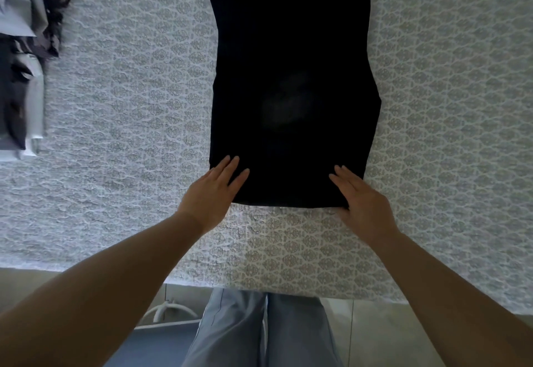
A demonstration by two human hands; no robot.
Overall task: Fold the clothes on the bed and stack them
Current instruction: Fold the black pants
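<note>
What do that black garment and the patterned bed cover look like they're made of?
The black garment looks like a soft, matte woven or knit cloth: it lies limp and flat, with no shine, though it is too dark to make out the weave. The bed cover looks like a light printed fabric, probably cotton: its surface is finely crinkled, with a repeating grey motif and a dull finish.

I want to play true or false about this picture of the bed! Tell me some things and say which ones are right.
1. Both hands lie flat on the long black garment. True: left hand, right hand.
2. The black garment is rolled into a ball. False: it lies spread out flat.
3. The patterned white bedspread lies under the garment. True.
4. More clothes lie at the right edge. False: they lie at the far left.
</note>
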